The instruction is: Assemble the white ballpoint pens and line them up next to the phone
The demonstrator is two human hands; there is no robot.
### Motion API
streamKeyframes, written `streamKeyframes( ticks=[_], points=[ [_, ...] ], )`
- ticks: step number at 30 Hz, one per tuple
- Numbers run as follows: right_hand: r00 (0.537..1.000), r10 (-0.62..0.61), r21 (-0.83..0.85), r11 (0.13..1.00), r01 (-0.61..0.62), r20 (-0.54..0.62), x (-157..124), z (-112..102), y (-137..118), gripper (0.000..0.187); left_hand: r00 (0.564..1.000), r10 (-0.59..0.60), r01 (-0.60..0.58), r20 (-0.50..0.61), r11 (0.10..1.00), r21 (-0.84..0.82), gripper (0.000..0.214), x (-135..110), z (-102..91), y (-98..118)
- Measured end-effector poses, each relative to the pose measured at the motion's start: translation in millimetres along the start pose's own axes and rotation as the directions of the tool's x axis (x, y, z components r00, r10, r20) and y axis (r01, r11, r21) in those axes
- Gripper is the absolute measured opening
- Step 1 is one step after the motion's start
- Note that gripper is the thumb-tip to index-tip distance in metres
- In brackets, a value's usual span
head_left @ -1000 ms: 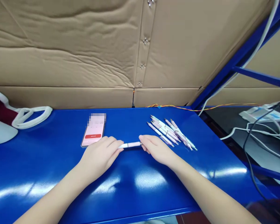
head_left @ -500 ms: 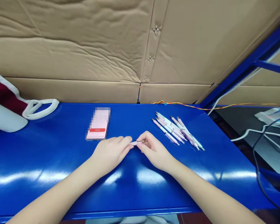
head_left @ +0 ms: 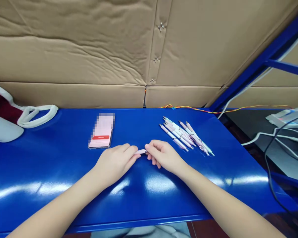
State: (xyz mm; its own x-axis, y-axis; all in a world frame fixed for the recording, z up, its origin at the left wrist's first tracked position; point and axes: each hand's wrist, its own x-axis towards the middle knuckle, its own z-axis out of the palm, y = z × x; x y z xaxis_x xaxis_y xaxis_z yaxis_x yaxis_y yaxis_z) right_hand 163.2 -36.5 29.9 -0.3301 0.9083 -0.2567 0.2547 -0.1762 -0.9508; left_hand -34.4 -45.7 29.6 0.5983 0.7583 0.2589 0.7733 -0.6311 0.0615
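Note:
A pale pink pen (head_left: 140, 151) lies level between my two hands over the blue table. My left hand (head_left: 115, 162) is wrapped round its barrel, hiding most of it. At the pen's dark metal end, the thumb and forefinger of my right hand (head_left: 164, 156) are pinched together, and the other fingers curl below. Whether a separate small part sits in that pinch is hidden. To the right rests a loose pile of several pens (head_left: 183, 134) in pale pink, white and light green.
A phone (head_left: 100, 134) with a lit screen lies on the blue table (head_left: 129, 205), left of centre. At the left edge are a white cylinder (head_left: 3, 129) and a dark red cloth with white trim (head_left: 2, 104). Cables (head_left: 265, 155) hang at the right, beside a blue frame (head_left: 253, 54).
My right hand's grip has turned: the thumb now lies over the pen's metal end, with the fingers curled lower. The left hand keeps its hold. The whole view has shifted slightly.

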Motion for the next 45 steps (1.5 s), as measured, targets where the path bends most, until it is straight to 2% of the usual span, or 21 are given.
streamKeyframes(
  ticks=[3,5,8,11,13,17,24,29,34,37,40,42,45],
  points=[
    [0.998,-0.046,0.059,0.997,0.044,0.040,1,0,1,0.019,0.999,0.012,-0.012,-0.030,1.000,-0.019,0.032,-1,2.8,-1],
    [0.996,-0.076,0.129,0.989,0.070,0.039,1,0,2,0.024,0.999,0.011,-0.013,-0.044,0.999,-0.030,0.032,-1,4.2,-1],
    [1.000,-0.026,0.111,0.994,0.025,0.006,1,1,2,0.022,0.999,0.011,-0.013,-0.048,0.999,-0.040,0.032,-1,5.0,-2],
    [0.999,-0.007,0.078,0.997,0.004,0.034,1,0,3,0.022,1.000,0.006,-0.007,-0.027,0.999,-0.054,0.033,-2,5.2,-2],
    [0.998,-0.048,0.165,0.986,0.039,0.052,2,0,4,0.019,1.000,0.002,-0.003,-0.016,0.998,-0.058,0.034,-2,5.4,-3],
    [0.997,-0.070,0.311,0.949,0.056,0.034,5,2,6,0.029,0.999,0.002,-0.004,-0.035,0.998,-0.064,0.034,-1,5.4,-3],
    [0.999,-0.052,0.235,0.971,0.052,-0.009,6,-2,7,0.020,1.000,-0.009,0.007,-0.021,0.997,-0.082,0.035,-1,3.5,-5],
    [0.991,-0.124,0.048,0.991,0.126,-0.058,4,-3,9,0.013,0.999,-0.020,0.022,0.026,0.995,-0.095,0.034,-1,3.1,-5],
    [0.966,-0.234,-0.146,0.965,0.218,-0.106,4,-13,6,0.009,0.996,-0.063,0.070,0.068,0.992,-0.108,0.036,0,1.3,-8],
    [0.923,-0.360,-0.396,0.874,0.282,-0.137,7,-26,9,0.011,0.990,-0.102,0.114,0.094,0.985,-0.130,0.036,0,-0.7,-11],
    [0.879,-0.471,-0.600,0.725,0.339,-0.073,13,-34,16,0.017,0.987,-0.121,0.136,0.107,0.980,-0.148,0.036,0,-1.9,-13],
    [0.875,-0.483,-0.658,0.666,0.351,-0.022,16,-37,20,0.019,0.985,-0.129,0.145,0.111,0.978,-0.150,0.037,0,-1.8,-15],
    [0.898,-0.439,-0.686,0.660,0.304,-0.024,16,-36,21,0.021,0.984,-0.135,0.152,0.115,0.977,-0.152,0.037,0,-1.3,-16]
  ],
)
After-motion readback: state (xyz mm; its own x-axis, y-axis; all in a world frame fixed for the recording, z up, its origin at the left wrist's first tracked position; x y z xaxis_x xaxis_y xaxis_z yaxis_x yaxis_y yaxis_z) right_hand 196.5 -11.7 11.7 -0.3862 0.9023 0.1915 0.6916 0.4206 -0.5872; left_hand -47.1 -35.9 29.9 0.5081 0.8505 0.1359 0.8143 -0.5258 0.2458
